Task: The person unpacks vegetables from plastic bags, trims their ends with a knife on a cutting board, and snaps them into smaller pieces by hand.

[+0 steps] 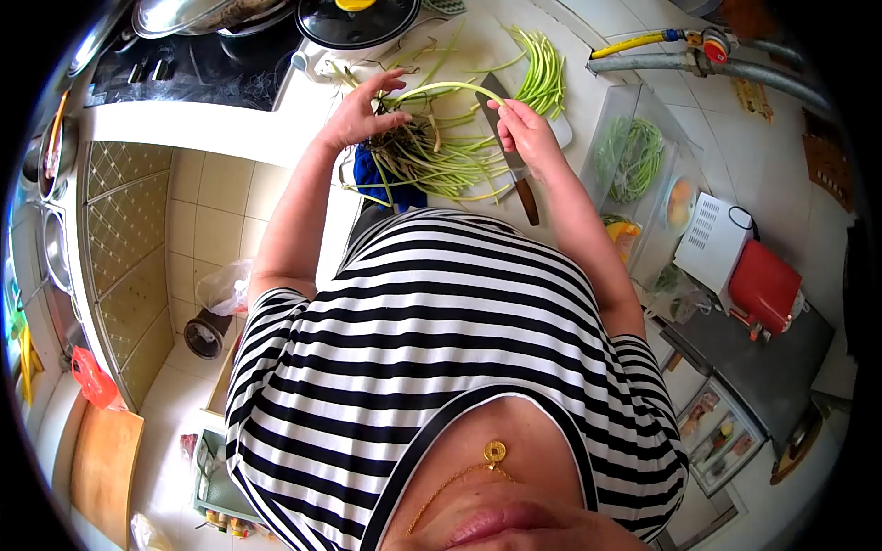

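My right hand (pixel 528 138) pinches one end of a long green garlic scape (pixel 450 85), which arches over toward my left hand. With its fingers spread apart, my left hand (pixel 367 112) is beside the scape's other end. Below it lies a tangled heap of garlic scapes (pixel 432 161) with brown, withered ends, partly over a blue cloth (pixel 370 174). A knife (pixel 525 197) with a wooden handle rests under and beside my right hand, its blade pointing away from me. Farther off, a neat bunch of green scapes (pixel 542 75) lies on the counter.
A lidded black pot (pixel 358 26) and a stove (pixel 184 69) are at the back left. On the right stand a clear container (pixel 611 138) with coiled green stems, a white appliance (pixel 712 234) and a red box-like item (pixel 764 286). A yellow-handled gas pipe (pixel 643 62) runs along the wall.
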Motion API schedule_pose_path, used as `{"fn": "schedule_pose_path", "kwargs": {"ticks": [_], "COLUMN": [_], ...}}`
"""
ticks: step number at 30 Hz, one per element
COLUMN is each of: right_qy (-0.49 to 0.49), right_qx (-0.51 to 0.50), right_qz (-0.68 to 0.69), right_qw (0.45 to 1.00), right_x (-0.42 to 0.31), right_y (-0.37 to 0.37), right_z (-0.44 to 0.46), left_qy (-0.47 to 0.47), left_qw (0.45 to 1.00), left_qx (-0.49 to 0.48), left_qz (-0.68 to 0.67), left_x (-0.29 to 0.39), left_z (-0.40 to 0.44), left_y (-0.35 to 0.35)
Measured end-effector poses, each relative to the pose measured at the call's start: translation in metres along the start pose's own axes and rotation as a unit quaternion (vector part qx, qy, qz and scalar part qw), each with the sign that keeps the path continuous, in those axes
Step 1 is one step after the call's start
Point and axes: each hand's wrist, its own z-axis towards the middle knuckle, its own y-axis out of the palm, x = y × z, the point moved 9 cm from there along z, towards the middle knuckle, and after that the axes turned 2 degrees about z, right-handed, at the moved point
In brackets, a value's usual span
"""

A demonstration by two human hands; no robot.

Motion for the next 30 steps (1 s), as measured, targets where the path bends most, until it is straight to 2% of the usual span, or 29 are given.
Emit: {"fn": "schedule_pose_path", "kwargs": {"ticks": [3, 5, 6, 8, 12, 14, 16, 18, 20, 21, 23, 24, 26, 28, 30], "right_qy": [0.006, 0.005, 0.001, -0.004, -0.030, -0.044, -0.079, -0.058, -0.053, -0.042, -0.031, -0.039, -0.053, -0.024, 0.014], "right_qx": [-0.001, 0.000, -0.003, -0.005, 0.002, 0.007, 0.010, -0.012, -0.048, -0.063, -0.078, -0.049, 0.027, 0.112, 0.152], "right_qz": [0.003, 0.006, 0.008, 0.011, -0.030, -0.034, -0.055, -0.061, -0.100, -0.117, -0.134, -0.096, -0.009, 0.060, 0.122], "right_qw": [1.000, 1.000, 1.000, 1.000, 0.999, 0.998, 0.995, 0.996, 0.992, 0.990, 0.988, 0.993, 0.998, 0.992, 0.981], "right_x": [0.002, 0.001, 0.000, -0.002, -0.002, -0.003, -0.007, 0.001, 0.010, 0.015, 0.017, 0.017, 0.019, 0.024, 0.027], "right_y": [0.001, 0.002, 0.003, 0.005, 0.007, 0.007, 0.009, 0.023, 0.048, 0.060, 0.067, 0.055, 0.022, -0.023, -0.054], "right_z": [0.000, -0.001, -0.001, -0.002, -0.005, -0.006, -0.009, -0.015, -0.026, -0.035, -0.041, -0.038, -0.026, -0.014, 0.000], "left_qy": [0.029, 0.042, 0.043, -0.015, -0.037, 0.009, 0.013, 0.016, -0.037, -0.036, -0.066, -0.067, 0.001, -0.006, 0.047], "left_qw": [0.998, 0.994, 0.994, 0.997, 0.996, 0.997, 0.994, 0.989, 0.978, 0.978, 0.975, 0.975, 0.974, 0.972, 0.964], "left_qx": [-0.025, -0.057, -0.056, -0.066, -0.079, -0.026, -0.012, 0.004, 0.117, 0.117, 0.180, 0.181, 0.209, 0.182, 0.109], "left_qz": [-0.042, 0.080, 0.080, 0.028, 0.019, 0.066, 0.106, 0.147, 0.170, 0.170, 0.108, 0.108, 0.091, 0.147, 0.239], "left_x": [-0.002, 0.000, 0.001, 0.001, 0.006, 0.010, 0.004, -0.002, -0.015, -0.021, -0.034, -0.037, -0.023, -0.015, 0.006], "left_z": [0.008, 0.013, 0.013, 0.013, 0.013, 0.014, 0.015, 0.017, 0.020, 0.022, 0.021, 0.021, 0.019, 0.019, 0.024], "left_y": [0.008, 0.018, 0.020, 0.023, 0.025, 0.022, 0.025, 0.027, 0.012, 0.014, -0.001, -0.001, -0.008, 0.002, 0.028]}}
